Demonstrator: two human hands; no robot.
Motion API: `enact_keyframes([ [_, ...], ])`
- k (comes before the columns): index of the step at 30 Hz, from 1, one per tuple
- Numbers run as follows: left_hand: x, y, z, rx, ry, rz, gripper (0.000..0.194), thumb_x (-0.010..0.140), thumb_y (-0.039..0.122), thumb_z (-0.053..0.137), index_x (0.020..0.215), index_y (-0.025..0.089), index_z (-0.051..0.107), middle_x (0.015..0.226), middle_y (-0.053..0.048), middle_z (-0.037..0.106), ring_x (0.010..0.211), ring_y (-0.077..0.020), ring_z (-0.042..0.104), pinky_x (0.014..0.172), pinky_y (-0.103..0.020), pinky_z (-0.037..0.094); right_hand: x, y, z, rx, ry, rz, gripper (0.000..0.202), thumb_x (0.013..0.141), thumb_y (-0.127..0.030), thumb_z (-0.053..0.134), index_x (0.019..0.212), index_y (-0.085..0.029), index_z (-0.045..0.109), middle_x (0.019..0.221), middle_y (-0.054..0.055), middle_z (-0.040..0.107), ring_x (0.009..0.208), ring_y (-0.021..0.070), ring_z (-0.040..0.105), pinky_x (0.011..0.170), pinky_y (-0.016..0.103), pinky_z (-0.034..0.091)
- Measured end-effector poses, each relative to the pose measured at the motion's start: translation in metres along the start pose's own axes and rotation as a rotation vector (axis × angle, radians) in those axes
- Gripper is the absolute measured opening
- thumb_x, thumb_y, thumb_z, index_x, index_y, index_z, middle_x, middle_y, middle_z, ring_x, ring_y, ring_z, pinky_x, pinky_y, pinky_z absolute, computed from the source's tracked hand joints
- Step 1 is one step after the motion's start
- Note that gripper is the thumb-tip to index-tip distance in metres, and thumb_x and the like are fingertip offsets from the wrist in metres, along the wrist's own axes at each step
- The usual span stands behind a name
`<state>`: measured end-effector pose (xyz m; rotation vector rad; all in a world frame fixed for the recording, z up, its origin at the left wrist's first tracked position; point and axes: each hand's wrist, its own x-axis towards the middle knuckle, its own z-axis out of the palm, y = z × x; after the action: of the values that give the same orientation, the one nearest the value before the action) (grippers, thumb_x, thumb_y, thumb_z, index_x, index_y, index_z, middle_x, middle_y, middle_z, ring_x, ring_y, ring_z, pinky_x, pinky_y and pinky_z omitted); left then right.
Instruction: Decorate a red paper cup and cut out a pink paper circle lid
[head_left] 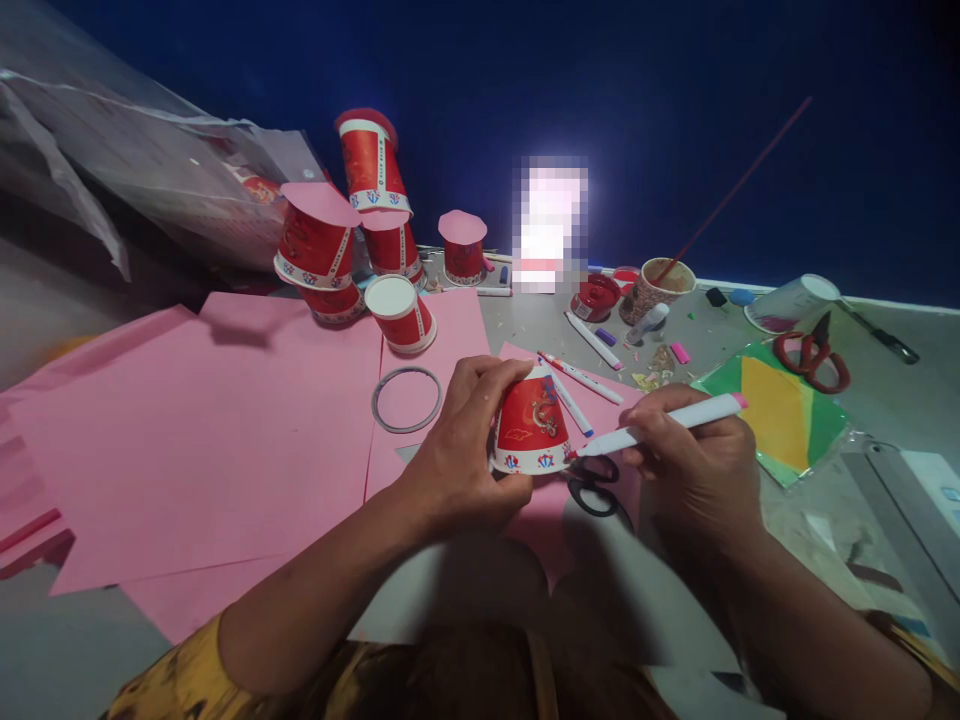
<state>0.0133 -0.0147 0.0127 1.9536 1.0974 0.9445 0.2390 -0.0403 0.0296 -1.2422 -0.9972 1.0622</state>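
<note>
My left hand is wrapped round a red paper cup, turned upside down, with its white rim towards me. Small blue and red flower-like marks run along that rim. In my right hand is a white felt-tip pen with a pink end; its red tip meets the rim at the right side of the cup. Behind the cup lie a blue-tipped pen and a red-tipped pen. Black-handled scissors rest just below the right pen tip, their blades hidden.
Pink paper sheets cover the left. Stacked red cups and a single cup stand behind, near a grey ring. At the right are a brush cup, red-handled scissors and a green-yellow packet. A bright blurred screen stands at the back.
</note>
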Motion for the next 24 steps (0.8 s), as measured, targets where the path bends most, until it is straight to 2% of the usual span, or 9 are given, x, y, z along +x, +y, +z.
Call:
enact_keyframes([
  [3, 0.000, 0.000, 0.000, 0.002, -0.012, -0.019, 0.096, 0.061, 0.012, 0.071, 0.150, 0.036, 0.044, 0.143, -0.008, 0.045, 0.131, -0.0338, 0.055, 0.116, -0.058, 0.052, 0.003, 0.001, 0.002, 0.050, 0.006, 0.040, 0.033, 0.077, -0.047, 0.094, 0.073, -0.022, 0.072, 0.049, -0.004, 0.062, 0.040, 0.0119, 0.057, 0.037, 0.021, 0.047],
  [6, 0.000, 0.002, 0.000, -0.001, -0.010, -0.021, 0.095, 0.062, 0.013, 0.071, 0.150, 0.035, 0.044, 0.144, -0.009, 0.044, 0.132, -0.0335, 0.055, 0.116, -0.057, 0.052, 0.006, 0.003, 0.000, 0.094, -0.071, 0.072, 0.033, 0.074, -0.046, 0.097, 0.074, -0.021, 0.075, 0.048, -0.004, 0.063, 0.040, 0.0102, 0.054, 0.037, 0.019, 0.046],
  [10, 0.000, 0.005, -0.001, 0.015, 0.016, -0.014, 0.091, 0.063, 0.012, 0.070, 0.148, 0.032, 0.045, 0.141, -0.009, 0.046, 0.132, -0.0327, 0.054, 0.118, -0.055, 0.051, 0.003, 0.005, -0.005, 0.039, -0.203, 0.132, 0.033, 0.070, -0.042, 0.100, 0.083, -0.020, 0.080, 0.059, 0.002, 0.074, 0.047, 0.0142, 0.064, 0.043, 0.023, 0.053],
  [14, 0.001, 0.005, -0.001, 0.025, 0.038, 0.003, 0.091, 0.062, 0.011, 0.068, 0.147, 0.033, 0.045, 0.139, -0.009, 0.047, 0.131, -0.0325, 0.054, 0.117, -0.056, 0.051, 0.000, 0.002, -0.006, 0.025, -0.269, 0.142, 0.032, 0.071, -0.042, 0.099, 0.085, -0.021, 0.080, 0.062, 0.003, 0.076, 0.046, 0.0166, 0.066, 0.042, 0.026, 0.054],
  [20, 0.001, 0.003, -0.002, 0.029, 0.046, 0.002, 0.090, 0.063, 0.012, 0.068, 0.148, 0.031, 0.044, 0.140, -0.010, 0.044, 0.134, -0.0341, 0.053, 0.116, -0.058, 0.051, 0.001, 0.005, -0.008, -0.004, -0.212, 0.030, 0.028, 0.076, -0.042, 0.096, 0.079, -0.021, 0.078, 0.058, 0.002, 0.073, 0.049, 0.0182, 0.067, 0.047, 0.028, 0.057],
  [24, 0.000, 0.003, 0.000, 0.032, 0.038, -0.004, 0.092, 0.062, 0.011, 0.068, 0.148, 0.031, 0.044, 0.142, -0.010, 0.044, 0.137, -0.0338, 0.052, 0.119, -0.056, 0.050, -0.001, 0.012, -0.007, -0.017, -0.179, 0.053, 0.027, 0.081, -0.042, 0.092, 0.079, -0.021, 0.075, 0.061, 0.001, 0.073, 0.050, 0.0166, 0.066, 0.048, 0.026, 0.056],
])
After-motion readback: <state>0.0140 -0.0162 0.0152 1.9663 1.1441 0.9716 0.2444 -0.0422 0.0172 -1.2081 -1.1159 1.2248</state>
